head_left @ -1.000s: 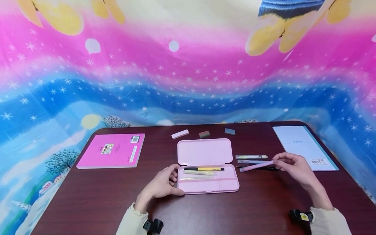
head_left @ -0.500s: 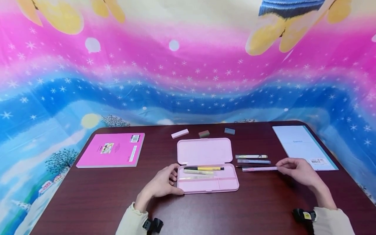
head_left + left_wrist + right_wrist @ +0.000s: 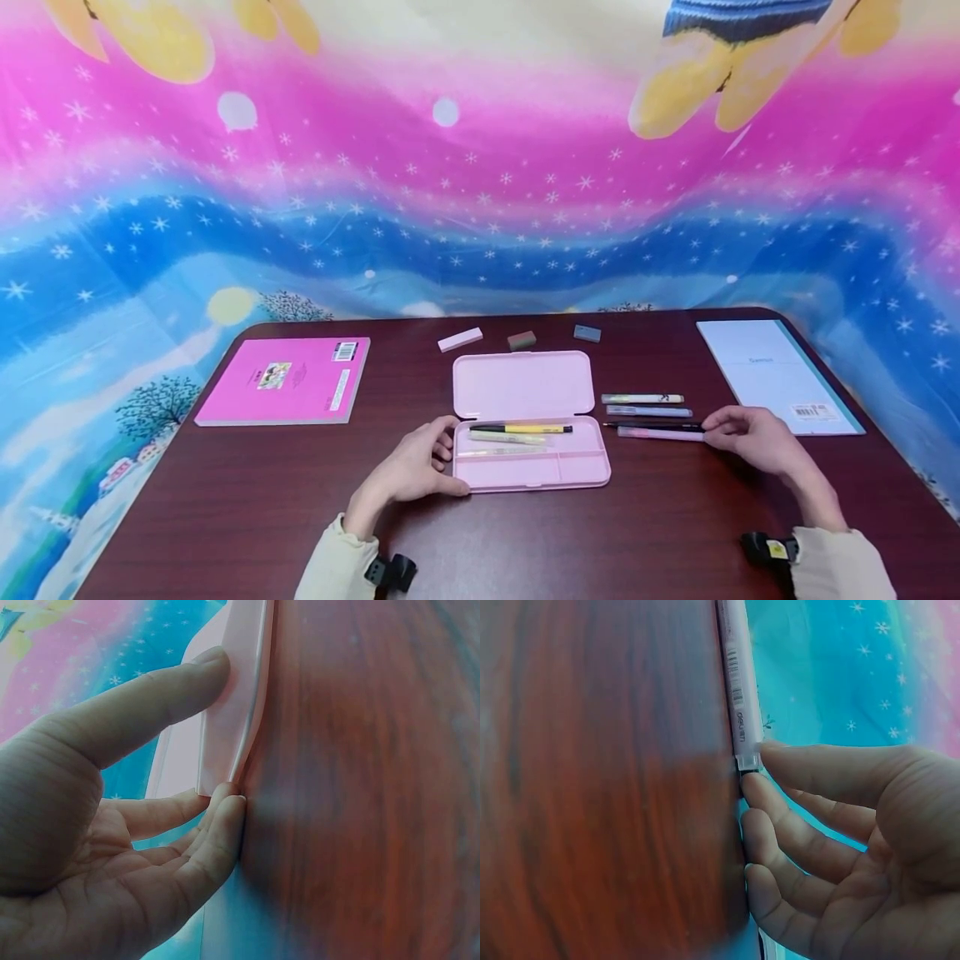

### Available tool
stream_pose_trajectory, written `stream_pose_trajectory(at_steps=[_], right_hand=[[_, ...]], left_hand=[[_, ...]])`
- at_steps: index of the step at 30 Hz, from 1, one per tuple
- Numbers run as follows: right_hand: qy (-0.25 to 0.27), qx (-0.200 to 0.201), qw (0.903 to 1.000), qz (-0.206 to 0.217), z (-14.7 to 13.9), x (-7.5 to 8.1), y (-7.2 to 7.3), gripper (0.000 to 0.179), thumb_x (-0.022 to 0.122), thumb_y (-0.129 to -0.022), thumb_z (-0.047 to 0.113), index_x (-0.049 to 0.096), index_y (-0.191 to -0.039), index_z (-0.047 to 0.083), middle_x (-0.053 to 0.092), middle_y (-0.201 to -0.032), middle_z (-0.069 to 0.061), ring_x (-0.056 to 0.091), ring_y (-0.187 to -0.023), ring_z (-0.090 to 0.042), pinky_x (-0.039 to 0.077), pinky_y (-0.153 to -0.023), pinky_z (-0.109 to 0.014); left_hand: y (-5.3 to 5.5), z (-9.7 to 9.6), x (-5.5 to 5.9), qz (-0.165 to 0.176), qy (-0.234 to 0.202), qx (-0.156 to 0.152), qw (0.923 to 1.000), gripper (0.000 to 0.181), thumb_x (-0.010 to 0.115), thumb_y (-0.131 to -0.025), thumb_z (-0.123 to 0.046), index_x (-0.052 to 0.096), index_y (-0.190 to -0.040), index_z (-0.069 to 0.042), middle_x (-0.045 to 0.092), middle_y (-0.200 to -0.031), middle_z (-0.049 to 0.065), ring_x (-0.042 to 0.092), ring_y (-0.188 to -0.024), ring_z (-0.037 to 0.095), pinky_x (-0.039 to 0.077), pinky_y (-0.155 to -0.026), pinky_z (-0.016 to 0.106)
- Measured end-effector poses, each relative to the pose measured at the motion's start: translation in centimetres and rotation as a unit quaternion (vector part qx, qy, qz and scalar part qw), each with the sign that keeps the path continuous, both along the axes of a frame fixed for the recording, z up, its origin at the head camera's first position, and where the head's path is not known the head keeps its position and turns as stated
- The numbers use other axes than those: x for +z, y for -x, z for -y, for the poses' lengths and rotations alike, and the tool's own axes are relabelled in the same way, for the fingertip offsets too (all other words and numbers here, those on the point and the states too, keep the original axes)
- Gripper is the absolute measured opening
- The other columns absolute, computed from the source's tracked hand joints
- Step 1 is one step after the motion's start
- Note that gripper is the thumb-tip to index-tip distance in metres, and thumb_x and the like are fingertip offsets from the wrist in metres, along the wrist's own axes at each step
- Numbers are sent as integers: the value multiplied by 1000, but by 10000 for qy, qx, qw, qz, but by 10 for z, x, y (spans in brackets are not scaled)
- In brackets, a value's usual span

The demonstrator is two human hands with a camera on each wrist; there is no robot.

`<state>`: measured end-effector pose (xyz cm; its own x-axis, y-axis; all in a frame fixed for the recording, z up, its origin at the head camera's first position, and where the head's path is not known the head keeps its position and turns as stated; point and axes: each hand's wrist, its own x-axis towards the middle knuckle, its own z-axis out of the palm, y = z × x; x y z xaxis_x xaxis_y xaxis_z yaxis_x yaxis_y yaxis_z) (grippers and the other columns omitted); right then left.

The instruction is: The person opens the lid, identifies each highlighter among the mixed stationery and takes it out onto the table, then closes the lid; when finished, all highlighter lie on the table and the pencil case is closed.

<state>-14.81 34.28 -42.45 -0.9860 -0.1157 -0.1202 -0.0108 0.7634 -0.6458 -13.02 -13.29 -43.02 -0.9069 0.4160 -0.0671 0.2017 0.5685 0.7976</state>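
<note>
In the middle of the table lies a pink pencil case (image 3: 581, 471) with its lid (image 3: 522, 386) folded back. My left hand (image 3: 408, 471) holds its left end, the thumb (image 3: 180, 686) along the front wall and the fingers round the corner. Inside the case are a yellow-and-black pen (image 3: 532, 430) and two pale, see-through pens. My right hand (image 3: 753, 437) pinches the right end of a pale pink pen (image 3: 660, 434), which lies on the tabletop right of the case. Behind that pen lie a thin black pen (image 3: 652, 425), a blue pen (image 3: 648, 412) and a white marker (image 3: 642, 399).
Three erasers sit behind the case: a pink one (image 3: 460, 339), a brown-green one (image 3: 522, 340) and a grey-blue one (image 3: 587, 333). A pink book (image 3: 300, 400) lies at the left. At the right a pale blue notebook (image 3: 772, 367) reaches close to my right hand.
The pink pen has come down from a slant over the other pens to lie in front of the black one. My right hand lowered with it; the left hand stayed put.
</note>
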Motion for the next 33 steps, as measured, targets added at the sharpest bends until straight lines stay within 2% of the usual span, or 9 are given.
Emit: stream_pose_trajectory(at_steps=[5,12,20,24,28,33], right_hand=[[-103,58,9999,-70,2,1,1,16,71,-85,12,66,-95,1,66,-85,-6,59,-76,-19,47,-68,-34],[-209,36,9997,-146,3,2,2,15,70,-86,13,66,-95,1,66,-84,-5,58,-76,-19,46,-69,-36],[-141,-89,9992,-352,7,9,0,21,68,-90,20,66,-100,2,67,-86,-5,58,-75,-18,47,-65,-30],[32,-134,9977,-659,22,22,1,24,66,-91,24,66,-102,3,68,-88,-8,60,-74,-15,48,-64,-28],[426,23,9955,-850,48,32,9,26,65,-92,25,66,-105,3,68,-92,-12,61,-78,-16,49,-65,-28],[955,434,9907,-864,83,31,22,24,67,-91,22,67,-104,1,69,-91,-10,64,-80,-22,50,-69,-26]], left_hand=[[0,0,1,-6,11,4,10000,76,89,-65,-17,47,-125,-1,51,-97,7,53,-84,17,50,-70,24],[1,0,2,20,-10,16,10000,76,89,-65,-17,47,-126,-1,51,-97,7,53,-84,17,50,-70,24],[0,1,2,12,-5,-20,10000,77,89,-64,-17,47,-126,-1,51,-97,7,52,-84,17,50,-70,25],[1,1,3,-6,-13,-31,10000,76,89,-65,-18,47,-126,-1,51,-97,8,52,-84,17,49,-70,25],[1,1,1,-8,-40,-19,10000,76,89,-65,-17,47,-126,0,51,-96,8,52,-84,17,49,-69,24],[1,2,-1,36,-91,-14,10000,76,89,-65,-16,47,-125,0,51,-96,8,52,-84,17,49,-69,24]])
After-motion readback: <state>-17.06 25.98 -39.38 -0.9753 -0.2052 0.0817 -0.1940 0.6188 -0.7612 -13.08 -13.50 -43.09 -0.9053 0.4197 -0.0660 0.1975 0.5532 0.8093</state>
